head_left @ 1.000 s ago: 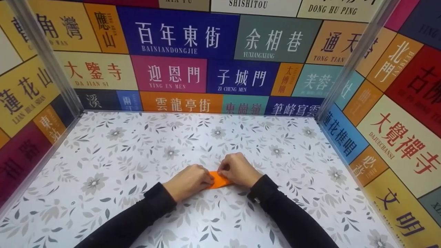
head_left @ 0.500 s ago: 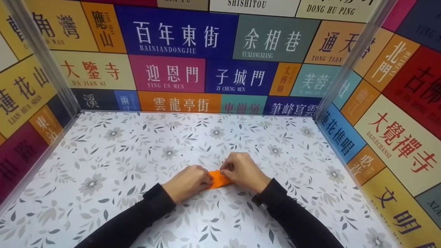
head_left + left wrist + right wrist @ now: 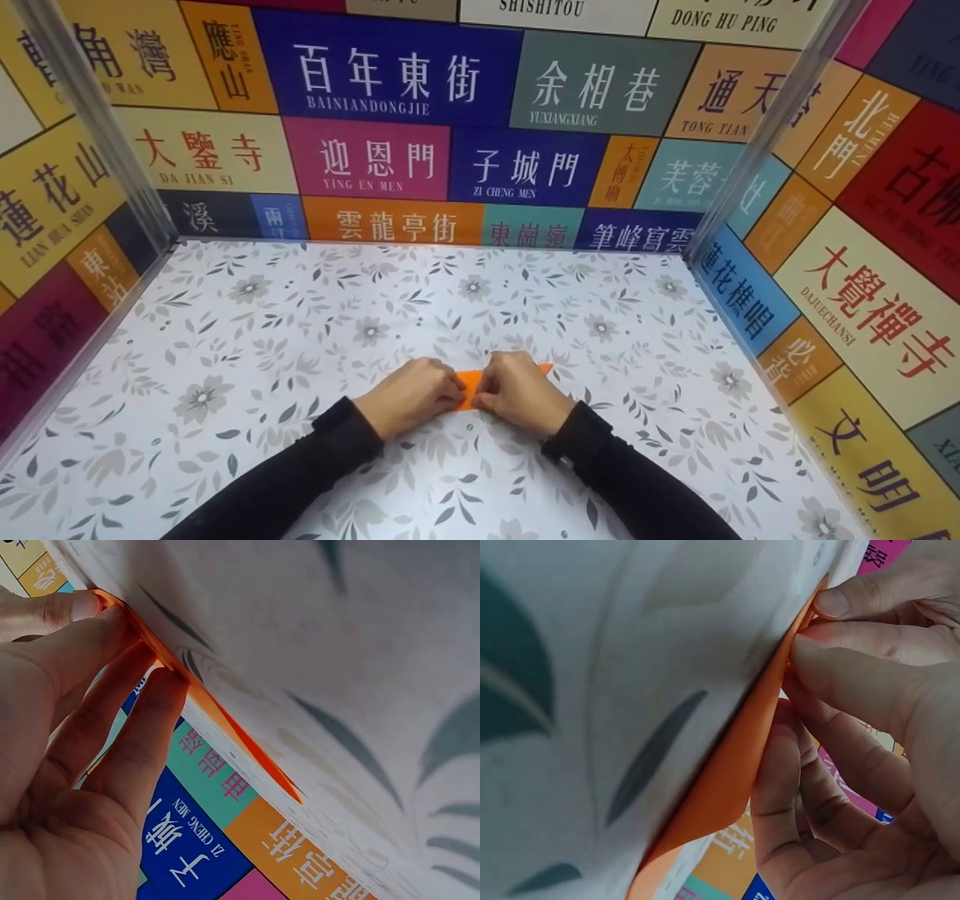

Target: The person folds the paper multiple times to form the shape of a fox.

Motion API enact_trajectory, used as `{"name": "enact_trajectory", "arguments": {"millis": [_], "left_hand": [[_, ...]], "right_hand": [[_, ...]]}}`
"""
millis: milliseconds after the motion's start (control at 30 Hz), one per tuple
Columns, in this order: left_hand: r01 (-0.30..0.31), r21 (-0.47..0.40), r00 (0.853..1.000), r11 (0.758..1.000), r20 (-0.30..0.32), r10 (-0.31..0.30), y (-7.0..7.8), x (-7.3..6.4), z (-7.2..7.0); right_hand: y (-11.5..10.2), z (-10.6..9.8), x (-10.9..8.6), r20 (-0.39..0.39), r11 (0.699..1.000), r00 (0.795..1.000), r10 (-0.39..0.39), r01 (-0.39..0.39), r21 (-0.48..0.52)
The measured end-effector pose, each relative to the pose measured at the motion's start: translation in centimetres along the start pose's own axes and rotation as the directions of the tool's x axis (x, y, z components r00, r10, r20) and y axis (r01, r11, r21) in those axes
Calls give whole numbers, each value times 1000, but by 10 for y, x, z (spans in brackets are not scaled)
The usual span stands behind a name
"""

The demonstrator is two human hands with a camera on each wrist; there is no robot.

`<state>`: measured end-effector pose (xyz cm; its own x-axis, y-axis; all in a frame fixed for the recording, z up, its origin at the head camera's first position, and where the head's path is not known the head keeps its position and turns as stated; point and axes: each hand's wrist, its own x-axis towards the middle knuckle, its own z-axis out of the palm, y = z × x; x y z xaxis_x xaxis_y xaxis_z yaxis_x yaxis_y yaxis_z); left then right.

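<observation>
The folded orange paper (image 3: 466,388) is on the patterned surface (image 3: 360,300), below center of the frame. The left hand (image 3: 412,397) maintains position, grip clamped on the paper's left part. The right hand (image 3: 523,394) has shifted slightly lower in the frame; its grip pinches the paper just beside the left fingertips, and 1 pointed end now shows at its upper right. This shift suggests work has moved to the lower edge.
</observation>
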<state>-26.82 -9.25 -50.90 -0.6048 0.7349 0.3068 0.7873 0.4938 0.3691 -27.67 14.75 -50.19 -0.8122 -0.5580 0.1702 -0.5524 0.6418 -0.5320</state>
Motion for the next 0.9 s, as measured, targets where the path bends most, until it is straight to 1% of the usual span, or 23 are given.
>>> {"name": "enact_trajectory", "arguments": {"millis": [200, 433, 667, 767, 900], "left_hand": [[32, -1, 999, 999, 13, -32, 0, -1, -1], [32, 0, 999, 999, 7, -32, -1, -2, 0], [39, -7, 999, 999, -4, -40, -1, -2, -1], [34, -5, 999, 999, -1, -34, -1, -2, -2], [45, -8, 999, 999, 11, -45, -1, -1, -2]], "right_hand": [[3, 1, 0, -1, 1000, 1000, 8, -8, 6], [4, 3, 1, 16, 999, 1000, 25, -26, 29], [3, 1, 2, 24, 1000, 1000, 5, -6, 26], [4, 0, 3, 31, 999, 999, 10, -11, 31], [7, -1, 3, 40, 999, 999, 10, -12, 42]]}}
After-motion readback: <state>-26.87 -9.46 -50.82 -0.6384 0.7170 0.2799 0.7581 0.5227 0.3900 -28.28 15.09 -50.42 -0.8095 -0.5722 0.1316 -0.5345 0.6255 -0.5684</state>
